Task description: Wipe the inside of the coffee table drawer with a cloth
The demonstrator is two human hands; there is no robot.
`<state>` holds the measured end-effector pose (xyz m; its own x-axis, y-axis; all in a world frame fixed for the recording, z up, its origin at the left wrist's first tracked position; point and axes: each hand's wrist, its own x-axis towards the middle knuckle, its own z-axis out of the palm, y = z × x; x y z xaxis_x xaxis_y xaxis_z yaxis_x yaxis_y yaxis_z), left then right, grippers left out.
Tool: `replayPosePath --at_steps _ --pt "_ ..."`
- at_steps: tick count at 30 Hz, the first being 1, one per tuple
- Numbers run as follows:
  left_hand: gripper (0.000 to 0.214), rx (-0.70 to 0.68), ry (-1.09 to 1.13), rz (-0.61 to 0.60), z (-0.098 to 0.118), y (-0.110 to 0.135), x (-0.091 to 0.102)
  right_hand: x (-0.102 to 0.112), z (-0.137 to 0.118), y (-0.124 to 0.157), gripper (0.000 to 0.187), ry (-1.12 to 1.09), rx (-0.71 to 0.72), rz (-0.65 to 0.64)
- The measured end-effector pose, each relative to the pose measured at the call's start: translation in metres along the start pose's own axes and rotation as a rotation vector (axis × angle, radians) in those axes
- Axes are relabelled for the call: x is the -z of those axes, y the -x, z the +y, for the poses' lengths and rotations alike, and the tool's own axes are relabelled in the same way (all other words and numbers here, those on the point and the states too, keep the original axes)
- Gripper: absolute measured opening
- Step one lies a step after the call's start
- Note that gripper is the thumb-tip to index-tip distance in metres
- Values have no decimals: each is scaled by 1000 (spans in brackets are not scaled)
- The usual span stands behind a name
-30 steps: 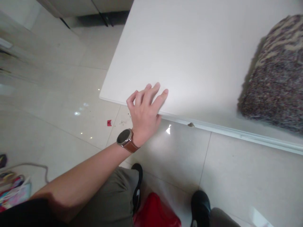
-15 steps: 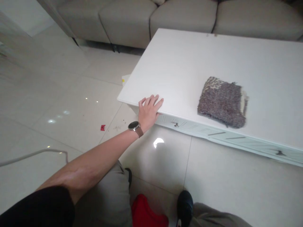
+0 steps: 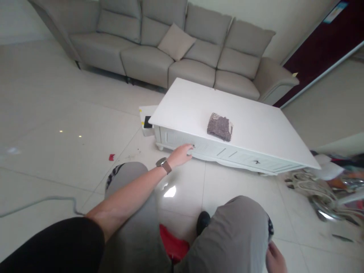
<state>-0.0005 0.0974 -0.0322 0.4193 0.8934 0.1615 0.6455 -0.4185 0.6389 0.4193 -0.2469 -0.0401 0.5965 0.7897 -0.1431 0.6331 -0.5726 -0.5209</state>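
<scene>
My left hand (image 3: 182, 153), with a brown-strapped watch (image 3: 163, 163) on the wrist, reaches out to the front of a low white table (image 3: 256, 132). Its fingers are loosely stretched, empty, with the tips at a small drawer knob (image 3: 193, 146). A folded grey woolly cloth (image 3: 219, 127) lies on the tabletop, to the right of the hand and apart from it. My right hand (image 3: 274, 259) shows only in part at the bottom edge, beside my right knee; its fingers are hidden.
A grey corner sofa (image 3: 148, 57) with a cushion (image 3: 176, 41) stands behind the table. A white box (image 3: 146, 121) sits at the table's left end. A cable (image 3: 42, 201) and a red scrap (image 3: 111, 156) lie on the tiles. Cables and clutter (image 3: 327, 185) lie at the right. Something red (image 3: 173, 242) sits between my legs.
The view has pulled far back from the table, as I sit lower. My left hand has slid off the tabletop edge down to the drawer front. My right hand has come into view.
</scene>
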Motion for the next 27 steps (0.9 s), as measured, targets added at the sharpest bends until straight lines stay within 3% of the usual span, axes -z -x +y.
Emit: replayPosePath --at_steps 2,4,7,10,13,17,20,24,27 --pt "24 -11 35 -85 15 26 3 -5 -16 -18 37 -75 -2 55" --pt "21 -1 48 -132 25 47 10 4 -48 -29 36 -161 80 159" --pt "21 2 44 -148 37 68 27 26 -119 -30 30 -241 435 264" --pt "23 -11 3 -153 50 80 45 34 -190 -20 20 -252 769 206" --pt "23 -25 -63 -166 70 86 61 19 -239 -8 16 -267 921 58" --pt "23 -61 -147 -187 101 88 76 -17 -277 3 18 -212 981 -140" --pt "23 -86 -207 -161 113 87 82 -42 -296 2 19 -98 985 -242" --pt "24 -62 -245 -211 103 78 82 -69 -316 -12 21 131 947 -311" --pt "23 -17 -301 -282 84 56 82 -93 -327 -29 30 284 851 -395"
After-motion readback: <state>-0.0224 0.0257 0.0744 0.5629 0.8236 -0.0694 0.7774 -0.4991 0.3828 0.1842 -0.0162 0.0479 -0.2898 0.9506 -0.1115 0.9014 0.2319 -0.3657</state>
